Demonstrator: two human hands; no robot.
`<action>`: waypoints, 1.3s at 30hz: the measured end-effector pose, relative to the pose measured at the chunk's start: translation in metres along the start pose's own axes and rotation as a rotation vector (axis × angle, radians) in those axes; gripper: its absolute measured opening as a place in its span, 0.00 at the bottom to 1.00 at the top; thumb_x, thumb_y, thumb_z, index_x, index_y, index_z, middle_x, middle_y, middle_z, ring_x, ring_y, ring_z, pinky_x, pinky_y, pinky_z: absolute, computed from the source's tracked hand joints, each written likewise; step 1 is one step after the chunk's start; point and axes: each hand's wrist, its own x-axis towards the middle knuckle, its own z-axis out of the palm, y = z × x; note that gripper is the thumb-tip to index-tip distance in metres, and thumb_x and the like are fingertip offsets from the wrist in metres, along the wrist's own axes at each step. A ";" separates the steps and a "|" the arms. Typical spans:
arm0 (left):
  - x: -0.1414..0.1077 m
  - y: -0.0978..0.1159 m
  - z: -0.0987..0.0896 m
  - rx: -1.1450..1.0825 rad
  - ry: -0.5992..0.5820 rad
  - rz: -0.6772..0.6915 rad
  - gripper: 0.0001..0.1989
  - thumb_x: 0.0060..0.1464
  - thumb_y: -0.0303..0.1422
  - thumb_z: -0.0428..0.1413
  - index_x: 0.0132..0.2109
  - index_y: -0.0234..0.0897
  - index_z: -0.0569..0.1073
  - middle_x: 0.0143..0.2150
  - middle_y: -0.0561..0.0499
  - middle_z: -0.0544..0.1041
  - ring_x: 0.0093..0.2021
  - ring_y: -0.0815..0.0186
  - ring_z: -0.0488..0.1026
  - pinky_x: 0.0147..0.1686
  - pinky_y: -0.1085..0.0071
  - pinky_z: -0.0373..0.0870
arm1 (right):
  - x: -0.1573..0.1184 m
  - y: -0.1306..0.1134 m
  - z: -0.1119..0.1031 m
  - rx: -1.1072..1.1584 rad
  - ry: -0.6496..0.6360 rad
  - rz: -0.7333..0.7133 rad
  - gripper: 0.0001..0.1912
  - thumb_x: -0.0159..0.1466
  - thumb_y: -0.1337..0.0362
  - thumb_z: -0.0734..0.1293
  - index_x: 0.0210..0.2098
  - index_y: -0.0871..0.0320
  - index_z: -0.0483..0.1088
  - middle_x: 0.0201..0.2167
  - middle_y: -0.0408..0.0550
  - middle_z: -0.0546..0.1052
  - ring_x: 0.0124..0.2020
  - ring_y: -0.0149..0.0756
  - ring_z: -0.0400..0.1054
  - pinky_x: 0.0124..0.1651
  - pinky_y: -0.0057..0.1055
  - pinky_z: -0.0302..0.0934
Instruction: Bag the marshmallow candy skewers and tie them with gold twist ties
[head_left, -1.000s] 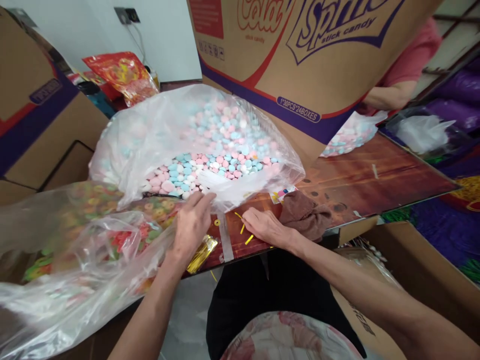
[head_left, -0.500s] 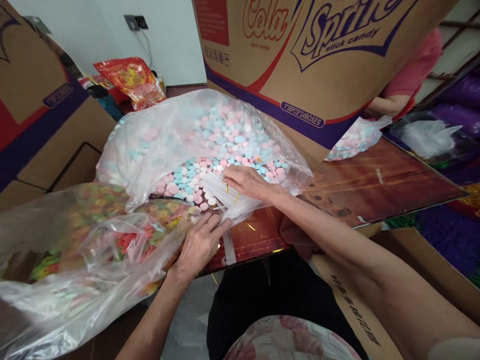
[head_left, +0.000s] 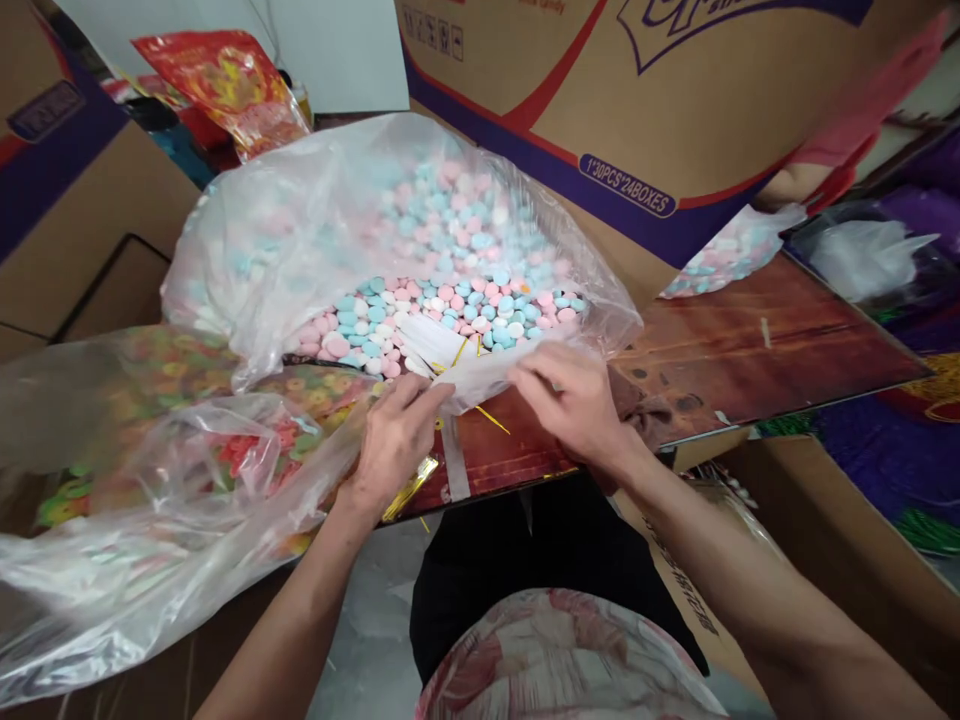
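Observation:
A large clear plastic bag (head_left: 300, 210) full of pink, blue and white round candies (head_left: 480, 300) lies open toward me. My left hand (head_left: 401, 435) is closed at the near edge of its mouth, thumb and fingers pinching the film. On the other side, my right hand (head_left: 566, 395) has its fingers closed on the same edge. Between the hands, thin white strips (head_left: 431, 340) rest on the candies; I cannot make out what they are. Gold twist ties (head_left: 491, 418) lie across the bag's edge, and more gold ties (head_left: 411, 490) sit below my left hand.
At left is another clear bag (head_left: 172, 560) of colourful ring-shaped candies. A big carton (head_left: 525, 80) stands behind, another carton (head_left: 150, 220) at left. A red packet (head_left: 225, 85) is at the back. An open box (head_left: 810, 500) sits below the table edge (head_left: 787, 350). A person's sleeve shows at right.
My right hand has left the white strips and moved right and nearer to me, onto the bag's edge. My left hand stays near the same edge. The view has tilted down.

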 end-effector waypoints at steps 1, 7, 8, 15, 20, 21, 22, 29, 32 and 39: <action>0.002 0.000 0.000 -0.009 0.000 -0.023 0.16 0.61 0.23 0.46 0.47 0.39 0.76 0.37 0.47 0.72 0.40 0.65 0.70 0.40 0.69 0.69 | -0.016 -0.003 0.005 -0.013 -0.048 0.030 0.15 0.70 0.62 0.61 0.28 0.58 0.71 0.25 0.45 0.72 0.29 0.33 0.64 0.38 0.31 0.57; 0.015 0.001 -0.003 -0.037 -0.002 -0.098 0.15 0.61 0.25 0.47 0.46 0.39 0.77 0.36 0.49 0.72 0.37 0.66 0.70 0.38 0.71 0.68 | -0.062 -0.006 0.051 -0.434 -0.293 0.196 0.06 0.67 0.69 0.62 0.36 0.59 0.71 0.34 0.53 0.73 0.36 0.41 0.65 0.39 0.33 0.57; 0.016 0.001 -0.005 -0.034 0.000 -0.099 0.15 0.61 0.26 0.47 0.46 0.39 0.77 0.36 0.49 0.72 0.37 0.66 0.70 0.38 0.71 0.68 | -0.060 -0.006 0.054 -0.494 -0.341 0.179 0.07 0.67 0.71 0.61 0.35 0.60 0.71 0.33 0.53 0.72 0.36 0.41 0.65 0.39 0.34 0.57; 0.028 0.001 -0.017 -0.066 -0.025 -0.130 0.12 0.62 0.30 0.50 0.46 0.38 0.78 0.36 0.49 0.73 0.35 0.68 0.71 0.34 0.72 0.66 | -0.038 -0.003 0.045 -0.578 -0.553 -0.092 0.11 0.62 0.80 0.56 0.36 0.65 0.67 0.34 0.59 0.71 0.37 0.47 0.65 0.35 0.37 0.55; 0.034 -0.006 -0.017 -0.098 -0.044 -0.150 0.11 0.61 0.30 0.52 0.44 0.38 0.79 0.33 0.50 0.73 0.33 0.68 0.71 0.34 0.72 0.66 | -0.039 -0.003 0.041 -0.329 -0.608 -0.128 0.08 0.66 0.75 0.55 0.40 0.61 0.62 0.34 0.51 0.71 0.30 0.38 0.63 0.31 0.33 0.53; 0.035 -0.008 -0.018 -0.106 -0.046 -0.150 0.11 0.60 0.30 0.52 0.44 0.38 0.79 0.34 0.50 0.73 0.34 0.68 0.71 0.34 0.72 0.66 | -0.038 -0.006 0.044 -0.270 -0.616 -0.107 0.08 0.67 0.74 0.55 0.41 0.60 0.62 0.35 0.49 0.71 0.29 0.37 0.63 0.30 0.32 0.52; 0.036 -0.009 -0.018 -0.111 -0.047 -0.149 0.11 0.60 0.30 0.53 0.44 0.37 0.79 0.34 0.50 0.74 0.34 0.68 0.72 0.34 0.72 0.66 | -0.036 -0.010 0.048 -0.213 -0.626 -0.094 0.08 0.68 0.74 0.54 0.42 0.59 0.61 0.36 0.48 0.71 0.29 0.36 0.63 0.29 0.32 0.52; 0.044 -0.016 -0.027 -0.158 -0.069 -0.169 0.10 0.58 0.31 0.54 0.42 0.37 0.80 0.33 0.50 0.76 0.32 0.68 0.71 0.32 0.72 0.66 | -0.013 -0.030 0.084 -0.261 -0.679 -0.053 0.11 0.69 0.76 0.53 0.42 0.60 0.63 0.42 0.52 0.70 0.35 0.39 0.68 0.34 0.33 0.59; 0.045 -0.019 -0.030 -0.177 -0.083 -0.174 0.09 0.57 0.31 0.55 0.41 0.37 0.80 0.32 0.51 0.76 0.31 0.69 0.71 0.32 0.73 0.66 | -0.012 -0.034 0.085 -0.320 -0.716 -0.069 0.13 0.68 0.78 0.52 0.44 0.61 0.63 0.43 0.54 0.70 0.35 0.39 0.69 0.34 0.33 0.61; 0.034 -0.011 -0.051 -0.068 -0.216 -0.099 0.12 0.58 0.32 0.56 0.49 0.41 0.78 0.46 0.47 0.74 0.44 0.62 0.71 0.43 0.66 0.69 | -0.032 -0.020 0.073 -0.248 -0.632 -0.146 0.09 0.70 0.74 0.54 0.42 0.60 0.63 0.42 0.53 0.70 0.36 0.38 0.67 0.36 0.32 0.60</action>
